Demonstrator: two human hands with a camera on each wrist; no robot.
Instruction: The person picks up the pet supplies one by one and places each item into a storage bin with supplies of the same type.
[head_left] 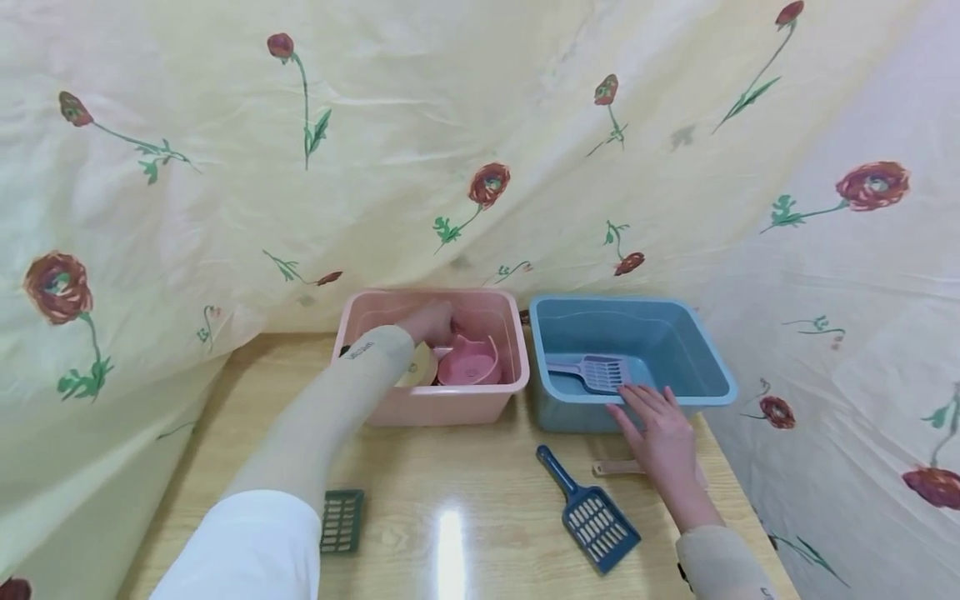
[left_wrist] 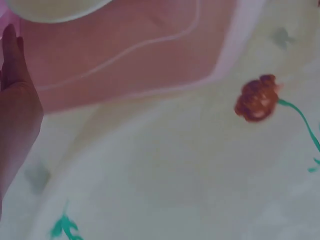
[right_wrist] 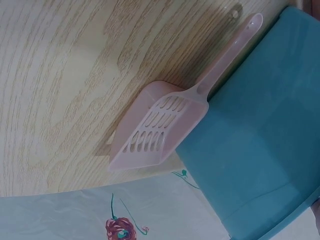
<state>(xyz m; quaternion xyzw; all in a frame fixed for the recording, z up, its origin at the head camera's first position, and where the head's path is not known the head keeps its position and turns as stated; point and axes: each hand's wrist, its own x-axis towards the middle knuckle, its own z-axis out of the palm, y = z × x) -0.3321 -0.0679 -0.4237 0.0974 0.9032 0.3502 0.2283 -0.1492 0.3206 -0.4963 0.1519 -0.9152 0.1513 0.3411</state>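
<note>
My left hand (head_left: 433, 321) reaches down into a pink bin (head_left: 438, 408), beside a pink bowl-like item (head_left: 468, 364) with a pointed corner. Its fingertips are mostly hidden, so whether they grip anything is unclear. A cream rounded piece (head_left: 422, 367) lies next to the pink item under my forearm. My right hand (head_left: 663, 429) rests with extended fingers on the front rim of a blue bin (head_left: 637, 304). Inside that bin lies a lavender slotted litter scoop (head_left: 600, 372). Below my right hand, a pale pink litter scoop (right_wrist: 160, 120) lies on the table against the blue bin.
A dark blue litter scoop (head_left: 600, 521) lies on the wooden table (head_left: 405, 483) in front of the bins. The slotted end of a dark green scoop (head_left: 342, 521) shows beside my left sleeve. Flowered cloth (head_left: 405, 125) hangs behind and at the sides.
</note>
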